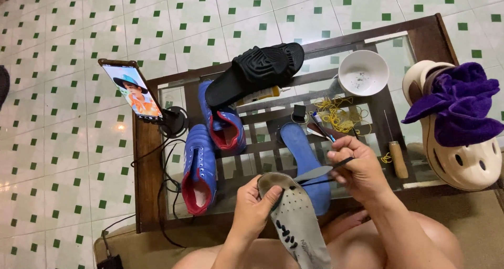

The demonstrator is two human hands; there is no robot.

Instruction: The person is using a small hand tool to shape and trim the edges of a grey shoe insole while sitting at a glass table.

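Note:
My left hand grips a grey shoe insole near its rounded end, thumb pressed on top. My right hand holds a thin flat metal tool whose blade tip rests on the insole's end. Just beyond lies a blue insole on the glass table. Two blue shoes with red lining lie on the table to the left.
A black slide sandal rests at the table's far side, over a glue bottle. A white bowl, yellow thread, a wooden-handled awl, a phone on a stand, and a cream clog with a purple cloth surround them.

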